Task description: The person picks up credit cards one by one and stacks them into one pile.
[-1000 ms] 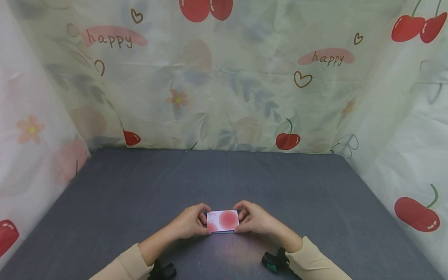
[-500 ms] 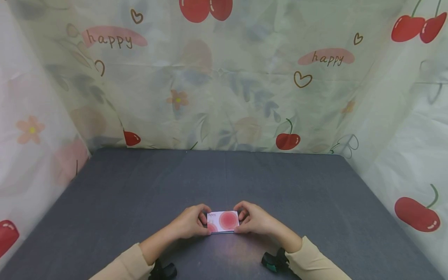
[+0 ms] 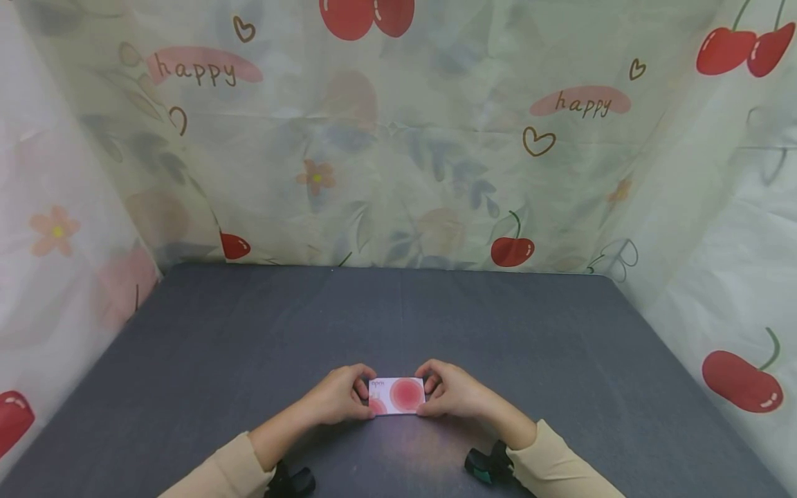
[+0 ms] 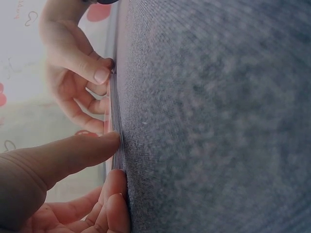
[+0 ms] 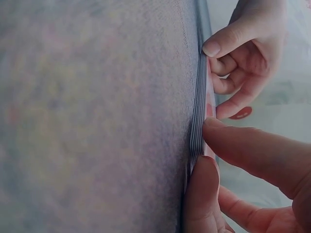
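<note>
A small stack of cards (image 3: 397, 396), its top card white with pink circles and small print, lies flat on the dark tabletop near the front. My left hand (image 3: 336, 397) grips its left end between thumb and fingers. At the opposite end, my right hand (image 3: 457, 393) holds it the same way. Both wrist views catch the stack edge-on: in the left wrist view the layered edges (image 4: 116, 102) run close along the cloth, and in the right wrist view several thin layers (image 5: 198, 114) show beneath the pink top. Fingertips cover the corners.
Dark grey cloth covers the table (image 3: 398, 318). A pale curtain (image 3: 398, 187) printed with cherries, flowers and "happy" hangs behind it and along both sides. Black wrist devices (image 3: 488, 465) sit below both sleeves.
The stack's far edge has dropped slightly toward the table, and the dark strip under its front edge has thinned. Both hands keep their grip, lowering very slightly with it.
</note>
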`<state>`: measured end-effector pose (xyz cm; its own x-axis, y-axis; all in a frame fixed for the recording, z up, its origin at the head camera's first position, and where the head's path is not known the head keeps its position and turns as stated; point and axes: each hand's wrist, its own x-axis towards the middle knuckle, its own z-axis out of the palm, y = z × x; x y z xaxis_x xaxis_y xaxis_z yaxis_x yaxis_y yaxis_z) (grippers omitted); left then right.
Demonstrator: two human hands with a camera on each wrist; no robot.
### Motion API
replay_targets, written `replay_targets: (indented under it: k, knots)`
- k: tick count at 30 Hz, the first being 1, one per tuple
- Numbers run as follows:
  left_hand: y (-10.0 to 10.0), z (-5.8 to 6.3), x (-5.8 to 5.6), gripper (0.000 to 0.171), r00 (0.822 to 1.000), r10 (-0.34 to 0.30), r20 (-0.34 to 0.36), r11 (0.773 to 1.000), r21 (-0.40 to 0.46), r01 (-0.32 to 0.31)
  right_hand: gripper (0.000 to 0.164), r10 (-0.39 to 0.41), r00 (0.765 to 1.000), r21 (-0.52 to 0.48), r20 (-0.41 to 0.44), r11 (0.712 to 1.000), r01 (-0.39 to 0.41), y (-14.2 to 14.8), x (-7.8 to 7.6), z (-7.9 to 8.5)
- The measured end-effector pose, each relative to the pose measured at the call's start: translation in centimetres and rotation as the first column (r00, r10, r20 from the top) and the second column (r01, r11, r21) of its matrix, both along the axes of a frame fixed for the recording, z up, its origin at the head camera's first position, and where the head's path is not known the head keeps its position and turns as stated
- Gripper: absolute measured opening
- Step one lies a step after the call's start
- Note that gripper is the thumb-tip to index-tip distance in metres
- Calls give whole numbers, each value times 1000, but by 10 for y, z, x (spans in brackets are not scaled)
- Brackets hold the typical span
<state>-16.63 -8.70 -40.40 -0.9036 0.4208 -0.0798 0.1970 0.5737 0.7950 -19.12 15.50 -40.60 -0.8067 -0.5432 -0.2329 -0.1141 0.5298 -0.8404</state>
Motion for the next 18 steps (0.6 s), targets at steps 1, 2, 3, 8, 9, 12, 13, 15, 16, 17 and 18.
replay_targets:
  k: [1, 2, 3, 8, 9, 12, 13, 15, 16, 17, 18]
  knots:
    - [0, 0, 0, 50, 1000, 1, -1, 1000, -1, -1, 50, 0, 1000, 0, -1, 1000, 0, 0, 0, 0]
    - [0, 0, 0, 50, 1000, 0, -4, 1000, -1, 0, 50, 1, 1000, 0, -1, 1000, -1, 0, 0, 0]
    - [0, 0, 0, 50, 1000, -1, -7, 1000, -1, 1, 50, 1, 1000, 0, -1, 1000, -1, 0, 0, 0]
    - [1, -1, -1, 50, 1000, -1, -14, 1000, -6, 1, 50, 0, 1000, 8, -4, 1000, 0, -1, 0, 1]
    - [1, -1, -1, 50, 1000, 1, -14, 1000, -7, -1, 51, -1, 1000, 11, -5, 1000, 1, -1, 0, 1]
    - [1, -2, -1, 50, 1000, 4, -18, 1000, -10, -4, 51, -1, 1000, 21, -13, 1000, 1, -2, 0, 1]
    - [1, -2, -1, 50, 1000, 4, -21, 1000, -11, -5, 51, -1, 1000, 23, -14, 1000, 2, -2, 0, 1]
    - [1, -2, -1, 50, 1000, 3, -25, 1000, -12, -3, 52, -1, 1000, 29, -21, 1000, 1, -2, 0, 1]
    - [0, -2, -1, 50, 1000, 2, -27, 1000, -12, -2, 52, 1, 1000, 33, -26, 999, 0, -2, 1, 1]
    - [0, -2, -1, 50, 1000, 0, -30, 1000, -13, 0, 52, 1, 1000, 36, -30, 999, 0, -2, 1, 1]
    - [0, -2, -1, 50, 999, -2, -34, 1000, -14, 2, 52, 2, 1000, 36, -29, 999, -1, -2, 1, 1]
